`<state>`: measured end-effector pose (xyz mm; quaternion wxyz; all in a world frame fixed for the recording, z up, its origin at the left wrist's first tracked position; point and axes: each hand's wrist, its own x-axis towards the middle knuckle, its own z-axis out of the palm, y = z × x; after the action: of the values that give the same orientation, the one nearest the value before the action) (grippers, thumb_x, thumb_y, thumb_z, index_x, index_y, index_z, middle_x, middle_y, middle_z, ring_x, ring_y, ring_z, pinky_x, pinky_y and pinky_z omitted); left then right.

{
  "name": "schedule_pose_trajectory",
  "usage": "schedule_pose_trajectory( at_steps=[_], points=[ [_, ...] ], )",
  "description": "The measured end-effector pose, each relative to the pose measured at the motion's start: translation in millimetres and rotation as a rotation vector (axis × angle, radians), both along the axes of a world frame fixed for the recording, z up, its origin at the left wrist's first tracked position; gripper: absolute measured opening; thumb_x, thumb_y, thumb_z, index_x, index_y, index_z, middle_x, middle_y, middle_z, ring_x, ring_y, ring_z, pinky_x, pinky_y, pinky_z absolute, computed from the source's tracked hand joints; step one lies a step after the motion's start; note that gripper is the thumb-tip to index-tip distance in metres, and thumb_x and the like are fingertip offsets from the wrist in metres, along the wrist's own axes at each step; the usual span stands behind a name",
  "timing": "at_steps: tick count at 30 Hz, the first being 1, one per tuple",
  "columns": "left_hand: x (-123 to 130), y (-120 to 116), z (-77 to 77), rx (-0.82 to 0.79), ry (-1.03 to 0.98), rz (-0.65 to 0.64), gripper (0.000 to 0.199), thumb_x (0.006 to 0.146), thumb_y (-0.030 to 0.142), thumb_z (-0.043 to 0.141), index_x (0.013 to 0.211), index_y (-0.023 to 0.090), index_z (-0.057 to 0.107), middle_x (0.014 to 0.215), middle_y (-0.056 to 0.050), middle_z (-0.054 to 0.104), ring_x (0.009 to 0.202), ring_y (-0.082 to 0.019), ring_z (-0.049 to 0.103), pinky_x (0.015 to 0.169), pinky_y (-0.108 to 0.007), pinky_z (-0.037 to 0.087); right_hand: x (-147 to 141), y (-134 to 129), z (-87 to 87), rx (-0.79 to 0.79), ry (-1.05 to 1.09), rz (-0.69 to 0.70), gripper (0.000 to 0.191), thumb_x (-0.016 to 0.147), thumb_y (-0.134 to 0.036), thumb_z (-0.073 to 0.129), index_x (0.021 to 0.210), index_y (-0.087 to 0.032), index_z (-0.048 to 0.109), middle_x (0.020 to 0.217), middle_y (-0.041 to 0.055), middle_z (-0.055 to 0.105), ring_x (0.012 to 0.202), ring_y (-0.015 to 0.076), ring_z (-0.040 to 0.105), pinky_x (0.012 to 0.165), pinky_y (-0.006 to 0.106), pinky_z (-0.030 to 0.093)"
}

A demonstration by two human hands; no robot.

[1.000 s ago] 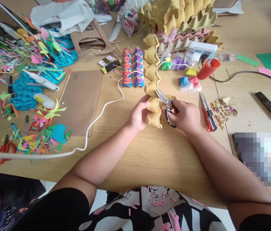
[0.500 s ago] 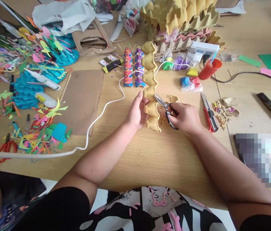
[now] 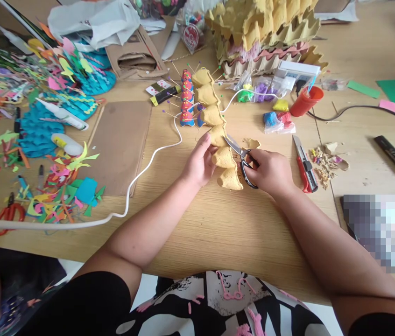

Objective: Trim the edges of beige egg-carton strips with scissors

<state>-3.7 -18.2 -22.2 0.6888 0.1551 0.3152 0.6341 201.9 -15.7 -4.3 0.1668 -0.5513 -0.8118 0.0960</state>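
A long yellow strip of egg carton [image 3: 223, 157] is gripped near its middle by my left hand [image 3: 201, 161]. The strip slants, its far end leaning left over part of the painted carton pieces. My right hand [image 3: 271, 170] is closed around the handles of black-handled scissors [image 3: 234, 145], whose blades meet the strip's right edge just beside my left fingers. Behind my left hand stands a red painted carton strip [image 3: 186, 100] with pins stuck in it. Yellow scraps [image 3: 251, 143] lie beyond the scissors.
A red cutter [image 3: 305, 165] lies right of my right hand, near more scraps. Farther back are an orange cup [image 3: 306, 101], clay bags and stacked egg trays [image 3: 264, 28]. A white cable [image 3: 127, 191], cardboard [image 3: 118, 140] and coloured paper scraps [image 3: 57, 196] spread to the left.
The yellow strip has tilted, its far end swinging left over the painted pieces and its near end shifting right. Both hands stay nearly in place.
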Motion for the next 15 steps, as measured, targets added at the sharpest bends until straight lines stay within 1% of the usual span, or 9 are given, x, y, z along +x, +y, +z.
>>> schedule_pose_trajectory(
  at_steps=[4, 7, 11, 15],
  points=[
    [0.1, -2.0, -0.7, 0.013, -0.005, -0.027, 0.049, 0.106, 0.045, 0.069, 0.152, 0.031, 0.066, 0.114, -0.002, 0.088, 0.110, -0.023, 0.085, 0.099, -0.034, 0.065, 0.7, 0.6, 2.5, 0.003, 0.030, -0.029, 0.020, 0.090, -0.044, 0.065, 0.083, -0.025, 0.062, 0.070, 0.0044, 0.068, 0.066, 0.0224, 0.058, 0.064, 0.034, 0.030],
    [1.0, -4.2, -0.5, 0.025, -0.015, -0.049, 0.053, 0.105, 0.047, 0.071, 0.155, 0.032, 0.063, 0.118, -0.002, 0.087, 0.112, -0.023, 0.084, 0.098, -0.034, 0.064, 3.4, 2.3, 3.2, 0.028, 0.048, -0.024, 0.020, 0.089, -0.044, 0.065, 0.083, -0.025, 0.062, 0.068, 0.0040, 0.067, 0.065, 0.0225, 0.057, 0.065, 0.034, 0.030],
    [1.9, -4.9, 2.7, 0.028, 0.012, -0.016, 0.051, 0.105, 0.045, 0.069, 0.154, 0.032, 0.065, 0.120, -0.002, 0.087, 0.117, -0.023, 0.083, 0.103, -0.034, 0.062, 6.1, 4.9, 3.3, 0.001, 0.078, 0.064, 0.022, 0.088, -0.047, 0.061, 0.082, -0.026, 0.059, 0.067, 0.0033, 0.064, 0.063, 0.0219, 0.053, 0.065, 0.034, 0.030],
    [2.4, -4.4, 7.6, 0.020, 0.040, 0.010, 0.044, 0.108, 0.042, 0.063, 0.149, 0.029, 0.069, 0.121, -0.002, 0.087, 0.118, -0.023, 0.082, 0.101, -0.032, 0.062, 6.4, 6.8, 4.4, -0.021, 0.120, 0.124, 0.027, 0.090, -0.051, 0.057, 0.079, -0.027, 0.052, 0.065, 0.0027, 0.061, 0.059, 0.0204, 0.047, 0.065, 0.034, 0.031]
  ],
)
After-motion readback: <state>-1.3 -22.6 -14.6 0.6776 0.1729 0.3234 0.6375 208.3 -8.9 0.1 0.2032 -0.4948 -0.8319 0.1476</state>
